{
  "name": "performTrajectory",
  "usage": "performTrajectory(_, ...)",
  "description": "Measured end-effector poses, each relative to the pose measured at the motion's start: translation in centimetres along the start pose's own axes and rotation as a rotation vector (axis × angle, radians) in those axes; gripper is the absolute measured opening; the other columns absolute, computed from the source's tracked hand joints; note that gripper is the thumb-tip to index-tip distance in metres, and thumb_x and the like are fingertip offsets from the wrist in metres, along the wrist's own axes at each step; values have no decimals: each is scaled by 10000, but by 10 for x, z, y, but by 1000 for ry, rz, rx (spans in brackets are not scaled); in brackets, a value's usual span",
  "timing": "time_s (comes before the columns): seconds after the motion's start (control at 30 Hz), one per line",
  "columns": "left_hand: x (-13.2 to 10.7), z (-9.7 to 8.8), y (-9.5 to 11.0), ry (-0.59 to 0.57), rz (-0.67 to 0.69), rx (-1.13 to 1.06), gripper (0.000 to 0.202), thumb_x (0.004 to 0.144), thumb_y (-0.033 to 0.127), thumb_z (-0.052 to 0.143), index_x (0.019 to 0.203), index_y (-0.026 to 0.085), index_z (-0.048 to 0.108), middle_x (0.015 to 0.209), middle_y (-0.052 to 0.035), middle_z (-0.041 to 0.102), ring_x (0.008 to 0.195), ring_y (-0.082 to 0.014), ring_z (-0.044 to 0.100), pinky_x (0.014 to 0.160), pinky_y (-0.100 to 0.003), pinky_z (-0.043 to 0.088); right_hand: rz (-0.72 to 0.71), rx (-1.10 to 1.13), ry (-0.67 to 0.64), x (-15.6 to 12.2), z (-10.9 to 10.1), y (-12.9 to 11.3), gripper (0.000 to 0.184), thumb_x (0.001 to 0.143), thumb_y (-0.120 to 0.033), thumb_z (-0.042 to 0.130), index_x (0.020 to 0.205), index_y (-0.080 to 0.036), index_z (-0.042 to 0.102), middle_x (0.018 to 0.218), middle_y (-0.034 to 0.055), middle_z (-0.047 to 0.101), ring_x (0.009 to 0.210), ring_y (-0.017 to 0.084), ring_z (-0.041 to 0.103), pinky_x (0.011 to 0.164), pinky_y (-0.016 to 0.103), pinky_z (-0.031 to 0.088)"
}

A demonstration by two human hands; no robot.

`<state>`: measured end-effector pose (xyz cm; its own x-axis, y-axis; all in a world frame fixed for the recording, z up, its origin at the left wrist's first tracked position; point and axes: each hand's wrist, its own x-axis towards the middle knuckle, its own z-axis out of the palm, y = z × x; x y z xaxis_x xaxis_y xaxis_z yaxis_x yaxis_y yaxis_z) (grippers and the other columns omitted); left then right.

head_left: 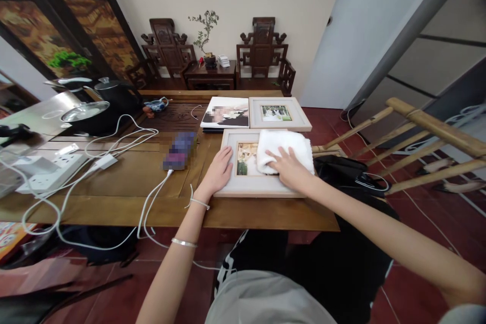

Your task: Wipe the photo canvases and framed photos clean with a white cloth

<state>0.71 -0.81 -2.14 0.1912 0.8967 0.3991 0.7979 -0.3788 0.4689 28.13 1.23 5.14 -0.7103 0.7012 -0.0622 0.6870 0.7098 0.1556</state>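
A light wood picture frame (261, 188) with a small photo in its middle lies flat near the table's front edge. My left hand (217, 172) rests on its left side, fingers stretched out along the border. On the right half of the frame sits a folded white cloth (286, 144). My right hand (290, 167) presses down on that cloth with its fingers spread, and the cloth hides part of the photo. Behind lie a second picture frame (299, 120) and, to its left, a photo album (226, 112) with a picture on its cover.
Left of the frame lies a phone (179, 151) with a white cable plugged in. Farther left are a power strip (53, 169), tangled white cables and a lidded black pot (89, 116). A bamboo chair (436, 131) stands at the right, holding a black bag (337, 174).
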Motion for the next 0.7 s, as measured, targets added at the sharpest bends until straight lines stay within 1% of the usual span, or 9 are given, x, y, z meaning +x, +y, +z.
performTrajectory(0.07,0,0,1,2,2,0,486,958,248,398,1417,137,515,1515,-158,488,1461,-293,379,1229,-524,286,-33,70,-67,-26,-9,-17,676,747,30,423,1370,-165,601,1589,109,383,1397,444,363,1086,674,305)
performTrajectory(0.17,0,1,2,9,3,11,487,961,246,388,1421,150,515,1503,-147,505,1456,-296,385,1223,-542,293,-116,187,-97,-58,-23,-36,758,727,44,413,1434,-198,539,1576,120,405,1394,397,401,1074,617,371)
performTrajectory(0.23,0,1,2,11,5,17,490,965,252,385,1429,154,508,1502,-140,508,1457,-293,382,1223,-543,292,-167,240,-90,-68,-29,-43,791,724,55,403,1458,-218,511,1550,128,441,1385,368,428,1075,578,394)
performTrajectory(0.3,0,0,3,7,6,20,491,966,258,381,1427,147,509,1504,-145,505,1458,-295,380,1222,-546,292,-189,264,-77,-69,-28,-45,804,722,65,389,1460,-230,507,1513,129,486,1379,351,442,1083,560,395)
performTrajectory(0.37,0,-1,4,-3,7,24,493,966,260,376,1417,121,517,1503,-165,501,1457,-302,381,1221,-546,293,-179,274,-60,-59,-22,-41,813,719,70,374,1467,-224,497,1500,128,499,1391,352,425,1095,567,380)
performTrajectory(0.43,0,-2,4,-12,6,26,492,966,262,375,1406,101,526,1501,-180,500,1456,-307,382,1222,-541,292,-141,272,-41,-42,-13,-31,819,714,71,365,1471,-214,491,1521,123,477,1421,365,378,1109,595,353)
performTrajectory(0.5,0,-3,5,-17,7,21,487,967,265,380,1406,112,527,1502,-172,501,1459,-303,378,1221,-539,294,-98,253,-2,-21,-3,-18,797,712,68,365,1452,-191,510,1569,117,414,1447,374,328,1128,620,313)
performTrajectory(0.57,0,-3,4,-18,11,14,484,968,267,386,1416,143,519,1506,-150,502,1465,-293,372,1220,-541,296,-68,221,57,2,4,-1,765,716,66,366,1425,-168,531,1605,106,357,1461,370,297,1149,613,284)
performTrajectory(0.7,0,-3,3,-23,10,19,486,966,263,397,1428,158,508,1511,-134,501,1469,-282,367,1220,-537,297,-9,127,174,44,7,29,728,731,64,388,1419,-136,516,1631,86,309,1468,384,258,1157,578,281)
